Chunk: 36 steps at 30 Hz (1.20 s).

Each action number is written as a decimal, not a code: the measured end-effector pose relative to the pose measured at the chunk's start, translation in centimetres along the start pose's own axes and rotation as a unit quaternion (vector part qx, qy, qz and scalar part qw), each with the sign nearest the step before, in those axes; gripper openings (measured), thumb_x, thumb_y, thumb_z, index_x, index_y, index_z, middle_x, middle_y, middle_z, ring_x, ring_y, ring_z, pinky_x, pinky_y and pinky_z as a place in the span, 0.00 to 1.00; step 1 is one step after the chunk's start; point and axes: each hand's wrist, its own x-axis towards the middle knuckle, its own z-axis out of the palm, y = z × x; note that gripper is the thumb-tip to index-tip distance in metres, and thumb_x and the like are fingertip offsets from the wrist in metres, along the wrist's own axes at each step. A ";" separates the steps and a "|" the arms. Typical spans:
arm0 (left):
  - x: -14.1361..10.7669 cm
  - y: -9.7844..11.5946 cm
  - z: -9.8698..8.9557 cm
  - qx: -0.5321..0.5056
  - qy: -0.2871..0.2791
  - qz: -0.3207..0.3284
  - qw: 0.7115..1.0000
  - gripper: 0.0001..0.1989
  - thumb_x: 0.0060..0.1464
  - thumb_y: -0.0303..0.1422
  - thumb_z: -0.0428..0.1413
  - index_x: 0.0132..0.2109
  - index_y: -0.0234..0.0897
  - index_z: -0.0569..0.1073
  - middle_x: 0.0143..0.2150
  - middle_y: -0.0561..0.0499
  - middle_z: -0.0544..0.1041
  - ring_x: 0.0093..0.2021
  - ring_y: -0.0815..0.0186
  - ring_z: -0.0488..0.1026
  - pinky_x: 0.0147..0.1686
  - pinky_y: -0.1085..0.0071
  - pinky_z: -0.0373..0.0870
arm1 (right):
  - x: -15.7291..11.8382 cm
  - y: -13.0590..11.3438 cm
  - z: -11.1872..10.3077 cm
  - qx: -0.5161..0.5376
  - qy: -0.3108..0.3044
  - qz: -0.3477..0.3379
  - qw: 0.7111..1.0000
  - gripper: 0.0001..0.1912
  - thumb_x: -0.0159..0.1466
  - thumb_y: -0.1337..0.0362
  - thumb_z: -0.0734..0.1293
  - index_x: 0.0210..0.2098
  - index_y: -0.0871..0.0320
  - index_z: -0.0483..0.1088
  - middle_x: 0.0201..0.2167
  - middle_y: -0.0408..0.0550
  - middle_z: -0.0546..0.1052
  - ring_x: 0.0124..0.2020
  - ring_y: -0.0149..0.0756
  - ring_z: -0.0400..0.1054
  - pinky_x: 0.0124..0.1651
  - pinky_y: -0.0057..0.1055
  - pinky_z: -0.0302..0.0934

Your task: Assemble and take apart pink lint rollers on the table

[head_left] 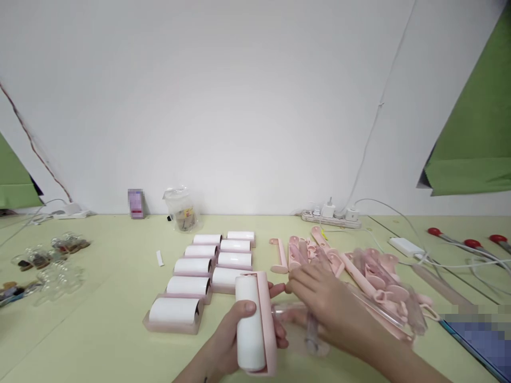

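My left hand (235, 332) is wrapped round a lint roller (251, 330), a white roll in a pink holder, held upright at the front middle. Just to its right, my right hand (315, 292) has its fingers bent over a clear plastic cover (313, 332), which is partly hidden beneath the hand and blurred. Two rows of white rolls in pale pink covers (173, 311) lie to the left. Beyond my right hand sits a pile of pink holder parts (369, 276), with a single pink holder (280, 255) at its left end.
A plastic bag (181, 210) and a small box (136, 204) stand by the wall. At the back lies a power strip (331, 218) with cables. Red-ended tools (473, 243) and a phone (479, 340) are right; small glass domes (56, 260) are left.
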 end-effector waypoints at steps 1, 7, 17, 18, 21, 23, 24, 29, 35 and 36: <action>0.0 -0.1 0.1 -0.010 0.000 0.007 1.000 0.28 0.46 0.36 0.53 0.55 0.34 0.60 0.36 0.45 0.74 0.32 0.63 0.70 0.38 0.64 0.63 | 0.0 -0.8 0.7 -0.012 0.005 0.002 1.000 0.15 0.61 0.53 0.58 0.29 0.57 0.66 0.26 0.48 0.71 0.28 0.39 0.64 0.27 0.33 0.58; -0.1 -0.9 0.4 -0.025 0.012 0.022 0.999 0.30 0.40 0.37 0.58 0.52 0.39 0.62 0.31 0.51 0.72 0.31 0.65 0.70 0.39 0.65 0.60 | -0.4 -1.9 3.0 -0.003 0.076 0.009 0.997 0.16 0.64 0.57 0.53 0.28 0.57 0.66 0.25 0.47 0.73 0.25 0.37 0.62 0.29 0.34 0.55; -0.1 -1.7 1.7 -0.087 -0.021 -0.069 0.994 0.34 0.46 0.48 0.46 0.59 0.43 0.51 0.32 0.50 0.71 0.25 0.60 0.72 0.30 0.64 0.62 | -0.2 -1.3 1.2 -0.151 0.069 -0.097 0.981 0.22 0.64 0.60 0.53 0.16 0.57 0.63 0.11 0.42 0.65 0.16 0.31 0.56 0.38 0.39 0.57; -0.1 -1.7 1.7 -0.105 -0.009 -0.072 0.992 0.33 0.47 0.47 0.46 0.60 0.43 0.50 0.31 0.51 0.72 0.25 0.61 0.72 0.30 0.65 0.62 | -0.1 -1.4 1.1 -0.164 0.069 -0.106 0.978 0.21 0.64 0.61 0.54 0.17 0.57 0.63 0.12 0.42 0.65 0.16 0.31 0.57 0.37 0.39 0.57; 0.0 -1.3 1.5 -0.104 0.009 -0.085 0.991 0.34 0.46 0.46 0.45 0.60 0.40 0.51 0.30 0.49 0.73 0.26 0.61 0.73 0.28 0.68 0.63 | 0.2 -1.4 0.7 -0.179 0.061 -0.137 0.972 0.17 0.62 0.66 0.55 0.18 0.56 0.63 0.13 0.41 0.66 0.16 0.31 0.56 0.36 0.37 0.58; 0.0 -0.7 1.2 -0.045 -0.013 -0.121 0.991 0.35 0.45 0.45 0.47 0.58 0.32 0.55 0.26 0.47 0.74 0.21 0.60 0.71 0.22 0.70 0.61 | 0.2 -1.0 0.2 -0.152 0.050 -0.163 0.974 0.17 0.61 0.70 0.54 0.17 0.55 0.62 0.11 0.39 0.65 0.15 0.29 0.55 0.35 0.35 0.58; -0.1 -0.4 1.1 -0.014 -0.021 -0.140 0.990 0.34 0.44 0.44 0.47 0.57 0.30 0.57 0.23 0.46 0.74 0.19 0.60 0.70 0.20 0.71 0.60 | 0.2 -0.6 -0.1 -0.138 0.048 -0.172 0.974 0.17 0.59 0.71 0.54 0.17 0.55 0.61 0.11 0.38 0.64 0.15 0.29 0.54 0.35 0.35 0.58; -0.2 1.3 1.2 0.023 0.018 -0.102 0.994 0.31 0.46 0.47 0.44 0.53 0.30 0.62 0.26 0.41 0.77 0.22 0.58 0.72 0.21 0.67 0.65 | -0.2 4.1 -0.8 -0.165 0.120 -0.040 0.978 0.15 0.59 0.70 0.56 0.16 0.55 0.57 0.10 0.35 0.61 0.13 0.26 0.52 0.39 0.36 0.55; -0.3 1.7 1.4 -0.014 0.163 0.001 0.987 0.15 0.49 0.38 0.49 0.41 0.34 0.67 0.34 0.45 0.76 0.33 0.57 0.74 0.32 0.61 0.68 | 0.5 11.4 1.8 -0.132 0.018 0.110 0.985 0.15 0.62 0.62 0.53 0.22 0.55 0.62 0.18 0.42 0.71 0.23 0.34 0.65 0.49 0.45 0.49; -0.4 1.6 1.3 -0.001 0.178 0.001 0.984 0.14 0.49 0.37 0.49 0.41 0.33 0.67 0.32 0.46 0.75 0.32 0.58 0.74 0.33 0.62 0.69 | 0.5 12.1 2.2 -0.125 0.007 0.114 0.986 0.16 0.62 0.60 0.53 0.20 0.55 0.62 0.18 0.42 0.71 0.24 0.35 0.66 0.49 0.45 0.50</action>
